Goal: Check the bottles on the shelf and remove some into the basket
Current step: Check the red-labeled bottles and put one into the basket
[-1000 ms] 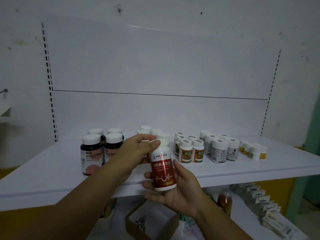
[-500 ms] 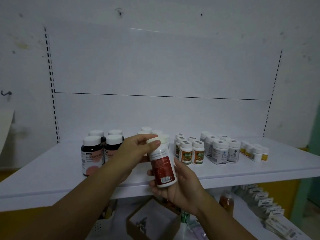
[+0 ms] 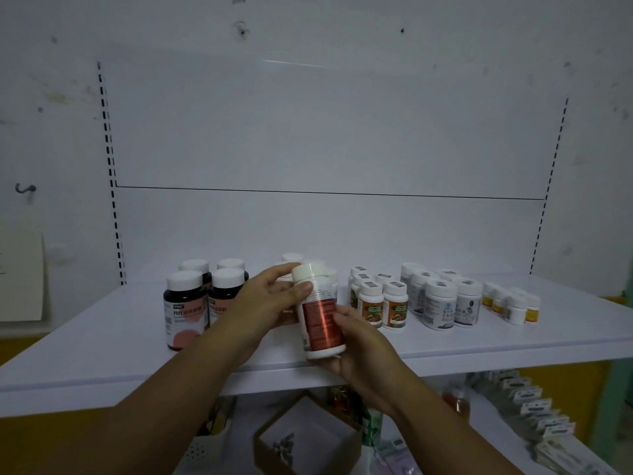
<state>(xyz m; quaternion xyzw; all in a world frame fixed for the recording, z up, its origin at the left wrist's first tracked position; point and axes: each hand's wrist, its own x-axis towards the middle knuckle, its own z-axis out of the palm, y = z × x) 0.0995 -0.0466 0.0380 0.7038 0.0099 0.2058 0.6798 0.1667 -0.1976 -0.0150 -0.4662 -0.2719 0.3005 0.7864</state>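
Note:
I hold a white bottle with a red label (image 3: 320, 318) in front of the white shelf (image 3: 102, 337), tilted slightly left. My left hand (image 3: 270, 299) grips its cap end and upper side. My right hand (image 3: 359, 344) cups its bottom and right side. On the shelf stand dark bottles with white caps (image 3: 186, 308), more white bottles (image 3: 293, 258) behind my hands, small orange-labelled bottles (image 3: 383, 303), white bottles with pale labels (image 3: 442, 303) and small yellow-labelled bottles (image 3: 513, 303). A white perforated basket (image 3: 202, 450) shows partly below the shelf.
Below the shelf sit an open cardboard box (image 3: 301, 443), an amber bottle (image 3: 455, 399) and rows of small packets (image 3: 534, 406) on a lower shelf at the right. A paper sheet (image 3: 20, 275) hangs on the wall at the left.
The bottle has been turned in my hands: its front label faced me a second ago, now its side with fine print shows. It has also risen slightly and tilted left.

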